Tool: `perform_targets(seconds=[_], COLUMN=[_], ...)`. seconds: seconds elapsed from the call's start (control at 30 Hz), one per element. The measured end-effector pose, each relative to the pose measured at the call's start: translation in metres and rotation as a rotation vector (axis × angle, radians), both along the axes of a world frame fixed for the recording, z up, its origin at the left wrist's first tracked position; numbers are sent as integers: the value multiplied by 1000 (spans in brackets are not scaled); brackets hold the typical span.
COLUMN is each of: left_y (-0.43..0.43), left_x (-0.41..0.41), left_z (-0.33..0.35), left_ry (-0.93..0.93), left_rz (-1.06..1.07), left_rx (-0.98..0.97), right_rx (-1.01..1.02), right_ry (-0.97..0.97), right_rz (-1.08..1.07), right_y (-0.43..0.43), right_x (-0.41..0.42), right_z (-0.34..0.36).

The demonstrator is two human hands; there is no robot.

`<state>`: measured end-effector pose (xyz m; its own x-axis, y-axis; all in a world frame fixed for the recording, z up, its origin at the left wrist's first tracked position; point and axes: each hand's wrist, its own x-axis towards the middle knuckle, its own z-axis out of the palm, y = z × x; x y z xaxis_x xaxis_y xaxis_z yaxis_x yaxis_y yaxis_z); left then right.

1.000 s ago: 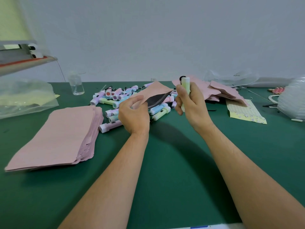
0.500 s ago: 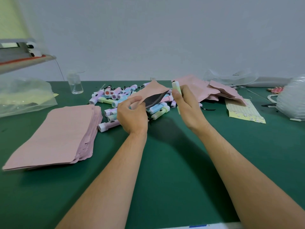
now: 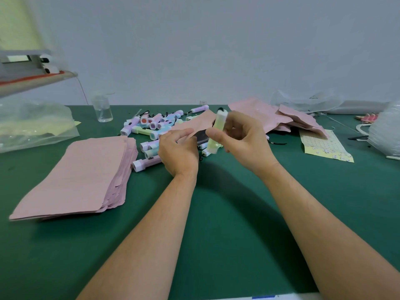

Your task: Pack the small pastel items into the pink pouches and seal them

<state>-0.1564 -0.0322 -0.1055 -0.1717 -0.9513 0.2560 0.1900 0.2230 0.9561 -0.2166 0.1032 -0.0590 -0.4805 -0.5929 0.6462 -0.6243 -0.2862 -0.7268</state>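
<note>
Head view: we count one stack of pink pouches [image 3: 75,169], with one jumbled heap of pastel items [image 3: 151,126] right of it. There our left hand [image 3: 179,152] pinches one open pouch [image 3: 194,125]; our right hand [image 3: 246,144] grips one green item [image 3: 218,126], upright.

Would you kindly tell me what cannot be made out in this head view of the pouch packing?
The open pink pouch: head view, left hand and right hand partly cover its mouth; contents unknown.
The pale green item: head view, the right thumb hides its middle; whether its tip is inside the pouch is unclear.
The clear bundle: head view, cut by the right edge; contents blurred.
</note>
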Motion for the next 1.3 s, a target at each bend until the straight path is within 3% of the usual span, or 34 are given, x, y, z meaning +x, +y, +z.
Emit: perform_targets(seconds=[0.1, 0.23, 0.37, 0.6, 0.77, 0.93, 1.07, 1.3], left_y=[-1, -1, -2, 13, 25, 29, 23, 23], left_x=[-1, -1, -2, -1, 2, 0, -1, -1], left_z=[-2, -4, -4, 9, 9, 11, 9, 11], left_ry=[-28, -2, 24, -16, -47, -21, -64, -39], left_rz=[-16, -52, -68, -158, -239, -250, -241, -200], left_rx=[-2, 50, 75, -8, -213, -228, -179, -210], right_rx=[-29, 128, 114, 149, 132, 115, 72, 319], right_ry=[68, 408, 587, 712, 779, 813, 859, 922], right_rz=[-30, -309, -498, -663, -786, -825, -732, -650], right_y=[-1, -1, 1, 7, 6, 4, 4, 2], right_x=[-1, -7, -10, -21, -21, -16, -13, -12], right_z=[-5, -16, -17, -15, -15, -14, -12, -11])
